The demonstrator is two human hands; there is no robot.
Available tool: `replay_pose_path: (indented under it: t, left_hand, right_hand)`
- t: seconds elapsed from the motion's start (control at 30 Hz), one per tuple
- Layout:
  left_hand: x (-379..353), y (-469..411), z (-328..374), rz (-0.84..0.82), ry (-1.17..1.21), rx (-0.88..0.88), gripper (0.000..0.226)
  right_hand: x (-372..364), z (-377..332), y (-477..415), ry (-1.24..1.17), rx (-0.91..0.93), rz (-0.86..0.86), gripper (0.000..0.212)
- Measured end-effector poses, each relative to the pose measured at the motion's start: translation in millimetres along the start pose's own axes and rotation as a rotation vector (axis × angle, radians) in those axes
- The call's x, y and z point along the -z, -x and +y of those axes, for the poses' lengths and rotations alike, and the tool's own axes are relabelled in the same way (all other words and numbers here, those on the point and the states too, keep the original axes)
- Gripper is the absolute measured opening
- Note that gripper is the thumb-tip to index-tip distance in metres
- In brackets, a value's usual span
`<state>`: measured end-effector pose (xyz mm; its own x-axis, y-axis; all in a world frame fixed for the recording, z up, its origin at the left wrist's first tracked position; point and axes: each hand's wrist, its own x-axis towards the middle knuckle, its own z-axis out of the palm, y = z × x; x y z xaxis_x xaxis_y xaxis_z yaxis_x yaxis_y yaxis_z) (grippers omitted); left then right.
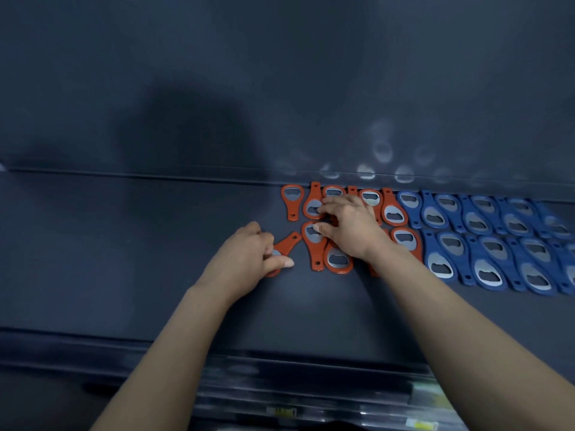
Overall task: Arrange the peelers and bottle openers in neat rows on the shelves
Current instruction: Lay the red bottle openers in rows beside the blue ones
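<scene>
Orange rows underway. The left hand (249, 253) pinches a skewed opener (287, 244); the right hand (345, 225) lies flat, steadying the laid orange openers (395, 213). Next, probably: square it into the near row.

Left hand (245, 256) pinches one orange opener (288, 243); right hand (350, 227) rests on orange rows (394, 210).

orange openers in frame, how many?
11 visible: one orange opener pinched by the left hand, six more in the back row, four in the front row. The right hand covers some; more may be hidden.
</scene>
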<state>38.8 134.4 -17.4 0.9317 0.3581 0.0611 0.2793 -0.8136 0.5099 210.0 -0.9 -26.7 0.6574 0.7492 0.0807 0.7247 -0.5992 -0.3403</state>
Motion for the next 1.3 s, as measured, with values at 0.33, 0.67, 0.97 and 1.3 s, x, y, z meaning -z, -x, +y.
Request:
replay_pose_path:
  t: [0.33, 0.67, 0.97, 1.3]
  left_hand:
    - [-2, 4, -4, -0.164, 0.157, -0.094, 0.032]
    - [-15, -5, 2, -0.081, 0.161, -0.138, 0.038]
    - [-6, -49, -3, 0.044, 0.198, -0.012, 0.041]
    - [-15, -77, 2, -0.006, 0.118, -0.109, 0.032]
  right_hand:
    - [-2, 0, 2, -0.012, 0.008, 0.015, 0.046]
    - [-4, 1, 3, -0.009, 0.012, 0.029, 0.046]
    - [15, 22, 10, -0.033, -0.059, 0.160, 0.036]
    - [23, 51, 21, -0.006, -0.282, 0.105, 0.043]
